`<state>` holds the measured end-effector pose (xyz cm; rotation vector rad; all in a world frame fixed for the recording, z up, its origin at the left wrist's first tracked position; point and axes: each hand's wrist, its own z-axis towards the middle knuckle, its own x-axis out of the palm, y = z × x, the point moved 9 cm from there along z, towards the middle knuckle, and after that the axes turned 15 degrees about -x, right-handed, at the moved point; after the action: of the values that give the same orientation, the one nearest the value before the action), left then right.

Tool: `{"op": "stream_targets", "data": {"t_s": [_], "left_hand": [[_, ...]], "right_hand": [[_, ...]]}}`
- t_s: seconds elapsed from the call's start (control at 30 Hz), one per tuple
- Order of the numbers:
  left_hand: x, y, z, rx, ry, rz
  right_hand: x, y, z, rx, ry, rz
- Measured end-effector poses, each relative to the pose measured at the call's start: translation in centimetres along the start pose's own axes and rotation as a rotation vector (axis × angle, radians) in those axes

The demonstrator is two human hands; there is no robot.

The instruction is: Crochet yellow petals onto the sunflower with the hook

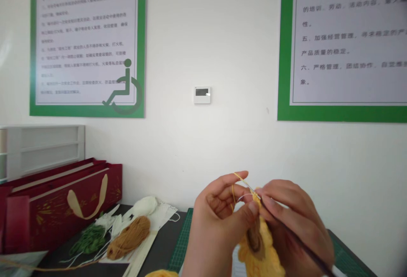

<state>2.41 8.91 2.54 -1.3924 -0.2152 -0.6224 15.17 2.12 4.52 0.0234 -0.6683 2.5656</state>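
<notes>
My left hand (pixel 222 213) pinches the top edge of a yellow crochet piece (pixel 265 247) with a brown centre, thumb in front. Yellow yarn (pixel 233 194) runs over its raised index finger and around the other fingers. A thin pale wire or strand curves near those fingertips. My right hand (pixel 295 222) is closed around a dark-handled crochet hook (pixel 295 236); the hook's thin tip meets the yarn at the top of the piece. The lower part of the piece runs out of the frame, and my right hand hides part of it.
A yellow yarn ball (pixel 162 273) shows at the bottom edge. Brown yarn (pixel 130 236), green yarn (pixel 89 239) and white yarn (pixel 144 206) lie left on the dark table. Behind them stand red gift bags (pixel 63 205). A green cutting mat (pixel 179 243) lies under my hands.
</notes>
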Motion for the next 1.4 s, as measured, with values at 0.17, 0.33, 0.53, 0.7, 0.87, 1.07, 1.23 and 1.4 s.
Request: {"op": "stream_targets", "data": {"t_s": [0.17,0.33,0.53,0.7,0.87,1.07,1.23,1.4], "left_hand": [[0.8,1.3,0.1,-0.158,0.110,-0.068],[1.3,1.3,0.0,-0.286,0.289,-0.102],[1.3,0.9,-0.1,-0.296,0.374,-0.064],[0.5,-1.0,0.1,-0.038,0.168,0.141],[0.1,-2.1,-0.2,0.114,0.039,0.179],[0.5,-0.1,0.3,-0.073,0.136,-0.013],[1.7,0.6,0.1,-0.233,0.307,-0.105],[1.6,0.5,0.0,-0.242,0.367,-0.071]], "right_hand": [[-1.2,1.2,0.4,-0.117,-0.052,-0.160],[0.0,-2.3,-0.6,0.380,-0.327,0.442],[1.7,-4.0,-2.6,0.806,-0.374,0.786],[4.0,-4.4,-4.2,0.995,-0.307,0.939],[2.4,-4.1,-2.8,0.674,-0.126,0.590],[-0.2,-0.5,-0.3,0.093,0.035,0.060],[0.0,-2.6,-1.5,0.413,-0.221,0.414],[1.5,-4.4,-3.2,0.867,-0.413,0.767]]}}
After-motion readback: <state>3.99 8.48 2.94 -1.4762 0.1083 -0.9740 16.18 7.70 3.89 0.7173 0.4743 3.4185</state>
